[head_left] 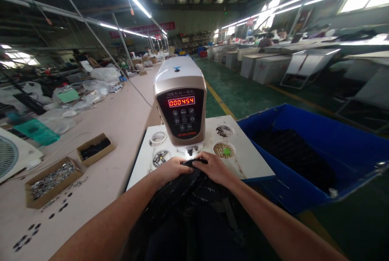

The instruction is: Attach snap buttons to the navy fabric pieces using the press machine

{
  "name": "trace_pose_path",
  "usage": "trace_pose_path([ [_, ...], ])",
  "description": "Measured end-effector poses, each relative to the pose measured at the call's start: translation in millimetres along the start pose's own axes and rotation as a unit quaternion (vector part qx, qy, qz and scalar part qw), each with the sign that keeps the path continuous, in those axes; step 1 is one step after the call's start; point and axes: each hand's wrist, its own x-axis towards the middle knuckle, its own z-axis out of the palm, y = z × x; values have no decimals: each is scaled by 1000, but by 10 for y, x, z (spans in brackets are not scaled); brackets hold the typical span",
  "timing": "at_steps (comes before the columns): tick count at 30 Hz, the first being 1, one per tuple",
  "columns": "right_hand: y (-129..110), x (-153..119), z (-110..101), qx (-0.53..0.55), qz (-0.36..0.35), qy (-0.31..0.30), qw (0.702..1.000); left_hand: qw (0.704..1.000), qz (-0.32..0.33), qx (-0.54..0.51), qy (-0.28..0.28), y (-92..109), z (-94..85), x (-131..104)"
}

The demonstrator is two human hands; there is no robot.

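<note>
A snap-fastening machine (pixel 179 78) with a red display reading 000454 stands in front of me on a white tabletop (pixel 246 151). Both hands grip the edge of a black fabric piece (pixel 191 184) right under the machine's lit press head (pixel 191 151). My left hand (pixel 173 170) pinches the cloth from the left, thumb on top. From the right, my right hand (pixel 212 167) holds the same edge, its thumb close to the left one. The rest of the fabric hangs down toward my lap. Whether the edge touches the lower die is hidden by the fingers.
Round wells in the tabletop hold small parts, including brass-coloured pieces (pixel 223 150). A blue bin (pixel 304 151) with dark fabric stands at right. On the long table at left lie a cardboard box of metal snaps (pixel 54 180), a smaller box (pixel 95 149) and loose black discs (pixel 27 234).
</note>
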Motion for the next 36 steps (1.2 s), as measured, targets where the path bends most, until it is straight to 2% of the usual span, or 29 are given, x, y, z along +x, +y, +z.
trace_pose_path([
  [7,94,237,17,-62,-5,37,997,998,15,54,15,80,-148,251],
  [17,127,420,14,-59,-8,19,998,998,14,60,26,176,-237,362],
  [21,176,469,35,-61,-11,29,998,999,-1,39,17,137,-284,414],
  [28,213,475,65,-67,-10,24,997,999,-24,-22,-33,57,-347,473],
  [32,207,461,78,-105,-12,27,994,998,-44,-26,-34,4,-364,480],
  [36,194,441,89,-127,-9,38,991,999,-37,21,-17,-42,-403,458],
])
